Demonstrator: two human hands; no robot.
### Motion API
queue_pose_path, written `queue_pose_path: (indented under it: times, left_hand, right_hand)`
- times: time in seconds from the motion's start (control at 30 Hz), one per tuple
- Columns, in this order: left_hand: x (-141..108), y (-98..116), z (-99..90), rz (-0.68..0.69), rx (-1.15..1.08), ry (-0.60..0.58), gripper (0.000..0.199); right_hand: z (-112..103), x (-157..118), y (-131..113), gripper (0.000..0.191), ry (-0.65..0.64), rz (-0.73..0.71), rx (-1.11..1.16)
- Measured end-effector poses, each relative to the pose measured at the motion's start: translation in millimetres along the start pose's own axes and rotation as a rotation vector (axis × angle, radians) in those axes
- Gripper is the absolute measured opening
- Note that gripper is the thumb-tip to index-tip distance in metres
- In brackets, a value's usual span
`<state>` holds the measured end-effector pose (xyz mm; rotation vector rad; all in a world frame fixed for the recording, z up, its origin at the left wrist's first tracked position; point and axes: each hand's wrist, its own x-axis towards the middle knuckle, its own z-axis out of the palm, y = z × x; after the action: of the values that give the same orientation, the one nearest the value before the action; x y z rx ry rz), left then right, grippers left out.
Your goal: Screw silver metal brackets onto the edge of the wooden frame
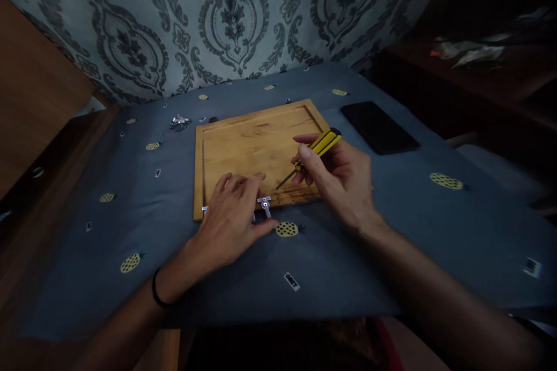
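A yellow and black screwdriver (324,142) is pinched in my right hand (343,177), its thin shaft slanting down to the left over a wooden board (256,139). The tip hovers over or rests near the board's front edge; which of these I cannot tell. My left hand (232,208) lies over the front edge with its fingers spread. Beside its thumb and index finger, a small metal bracket (264,204) sits on that edge and juts past it. Another bit of metal (204,208) shows left of the hand. More metal under the palm is mostly hidden.
A dark phone or tablet (378,127) lies right of the board. Small shiny metal parts (179,122) are piled at the back left. Blue cloth with pineapple prints (339,278) covers the surface. A patterned curtain (235,11) hangs behind, and wooden furniture (39,87) stands at left.
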<state>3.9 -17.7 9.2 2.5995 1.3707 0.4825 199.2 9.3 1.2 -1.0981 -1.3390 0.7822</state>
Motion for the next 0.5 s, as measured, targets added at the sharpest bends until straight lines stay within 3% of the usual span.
queue_pose_path:
  times: [0.5]
  left_hand:
    - [-2.1, -0.7, 3.1, -0.010, -0.006, -0.008, 0.069]
  right_hand:
    - [1.1, -2.1, -2.2, 0.034, 0.001, -0.001, 0.002]
